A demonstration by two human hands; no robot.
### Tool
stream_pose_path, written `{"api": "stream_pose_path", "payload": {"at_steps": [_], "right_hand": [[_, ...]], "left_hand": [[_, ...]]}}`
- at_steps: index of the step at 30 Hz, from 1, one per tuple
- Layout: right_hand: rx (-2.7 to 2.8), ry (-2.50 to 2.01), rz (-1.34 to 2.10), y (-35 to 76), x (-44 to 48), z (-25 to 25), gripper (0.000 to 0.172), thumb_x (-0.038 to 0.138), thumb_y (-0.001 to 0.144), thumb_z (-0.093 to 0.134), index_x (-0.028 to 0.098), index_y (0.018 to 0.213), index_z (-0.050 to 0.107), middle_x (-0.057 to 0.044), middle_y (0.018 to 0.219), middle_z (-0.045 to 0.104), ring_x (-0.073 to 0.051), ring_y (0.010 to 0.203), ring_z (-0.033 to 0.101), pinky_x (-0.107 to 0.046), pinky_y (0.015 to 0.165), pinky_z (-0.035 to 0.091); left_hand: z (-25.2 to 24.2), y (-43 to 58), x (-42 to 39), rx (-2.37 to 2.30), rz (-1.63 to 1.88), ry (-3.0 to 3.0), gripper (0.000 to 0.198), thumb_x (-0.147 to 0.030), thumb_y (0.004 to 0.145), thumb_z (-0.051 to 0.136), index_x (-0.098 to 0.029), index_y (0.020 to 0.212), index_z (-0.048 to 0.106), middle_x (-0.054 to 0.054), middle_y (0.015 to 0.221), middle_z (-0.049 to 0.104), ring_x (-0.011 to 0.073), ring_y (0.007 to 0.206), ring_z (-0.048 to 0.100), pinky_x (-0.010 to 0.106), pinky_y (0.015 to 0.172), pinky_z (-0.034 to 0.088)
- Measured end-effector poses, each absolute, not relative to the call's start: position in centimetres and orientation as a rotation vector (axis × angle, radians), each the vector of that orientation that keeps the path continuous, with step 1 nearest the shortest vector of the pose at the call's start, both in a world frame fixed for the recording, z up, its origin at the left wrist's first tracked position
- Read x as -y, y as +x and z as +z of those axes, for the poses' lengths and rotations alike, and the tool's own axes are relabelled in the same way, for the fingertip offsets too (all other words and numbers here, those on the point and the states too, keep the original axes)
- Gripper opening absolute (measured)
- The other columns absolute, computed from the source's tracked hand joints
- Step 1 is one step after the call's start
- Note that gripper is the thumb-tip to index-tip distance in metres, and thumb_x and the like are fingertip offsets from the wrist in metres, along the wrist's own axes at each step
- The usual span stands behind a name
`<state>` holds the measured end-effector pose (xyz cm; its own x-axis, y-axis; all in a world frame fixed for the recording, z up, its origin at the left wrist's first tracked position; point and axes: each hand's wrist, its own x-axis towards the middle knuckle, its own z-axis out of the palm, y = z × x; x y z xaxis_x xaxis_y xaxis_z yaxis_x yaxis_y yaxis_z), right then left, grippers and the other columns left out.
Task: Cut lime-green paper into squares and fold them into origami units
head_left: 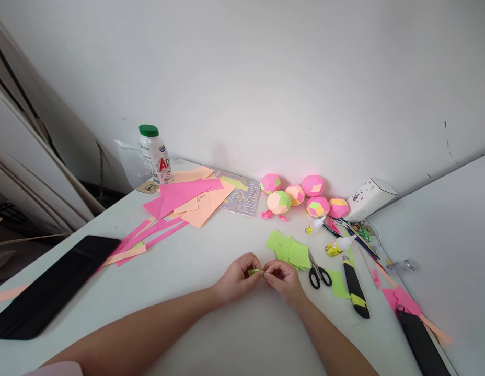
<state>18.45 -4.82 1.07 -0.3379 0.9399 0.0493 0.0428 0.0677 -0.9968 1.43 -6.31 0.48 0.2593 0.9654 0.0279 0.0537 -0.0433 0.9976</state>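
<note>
Between my two hands is a small piece of green paper (253, 272), pinched near the middle of the table. My left hand (239, 277) closes thumb and fingers on its left part. My right hand (284, 279) grips the other side, fingertips almost touching those of the left. Most of the paper is hidden by my fingers, so its exact fold cannot be made out. Just beyond my right hand lie several green paper squares (298, 254), overlapping. Black-handled scissors (319, 275) rest beside them, with another green square (338, 284) to their right.
A box cutter (356, 290) and yellow glue bottles (338, 245) lie to the right. Several paper balls (313, 186) line the wall beside a white paper tube (371, 198). Pink sheets (175, 197), a white bottle (156, 156) and a black flat object (58, 284) are on the left.
</note>
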Motion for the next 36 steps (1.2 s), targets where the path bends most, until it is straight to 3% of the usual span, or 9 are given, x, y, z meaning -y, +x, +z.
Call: {"api": "stream_pose_path", "payload": {"at_steps": [10,15,21,36], "right_hand": [[1.504,-1.064,1.406,18.8,4.8,0.8,0.02,0.033,0.067,0.074,0.019,0.062,0.059,-0.002,0.071,0.064,-0.012,0.054,0.054,-0.024,0.048,0.045],[1.488,-1.068,1.395,18.8,4.7,0.7,0.02,0.033,0.066,0.074,0.019,0.063,0.059,-0.002,0.07,0.064,-0.012,0.054,0.054,-0.023,0.048,0.044],[1.49,-1.043,1.4,18.8,4.7,0.7,0.019,0.032,0.067,0.073,0.02,0.063,0.059,-0.002,0.071,0.065,-0.013,0.057,0.056,-0.025,0.051,0.047],[1.517,-0.981,1.369,18.8,4.9,0.0,0.016,0.027,0.067,0.071,0.02,0.06,0.058,-0.003,0.07,0.063,-0.016,0.065,0.059,-0.027,0.057,0.048]], "left_hand": [[0.5,1.3,6.4,-1.021,0.955,1.331,0.027,-0.035,0.074,0.06,-0.02,0.066,0.039,-0.007,0.054,0.043,0.0077,0.048,0.037,0.02,0.045,0.028],[0.3,1.1,6.3,-0.991,0.962,1.333,0.03,-0.037,0.075,0.06,-0.019,0.066,0.038,-0.005,0.061,0.045,0.0083,0.052,0.04,0.02,0.048,0.031],[0.6,1.1,6.2,-0.988,0.955,1.414,0.02,-0.037,0.079,0.057,-0.017,0.075,0.054,0.001,0.079,0.052,0.0096,0.06,0.043,0.022,0.054,0.035],[0.4,1.2,6.3,-1.059,0.91,1.562,0.012,-0.025,0.078,0.053,-0.017,0.069,0.055,0.0,0.075,0.053,0.0101,0.06,0.042,0.021,0.053,0.036]]}}
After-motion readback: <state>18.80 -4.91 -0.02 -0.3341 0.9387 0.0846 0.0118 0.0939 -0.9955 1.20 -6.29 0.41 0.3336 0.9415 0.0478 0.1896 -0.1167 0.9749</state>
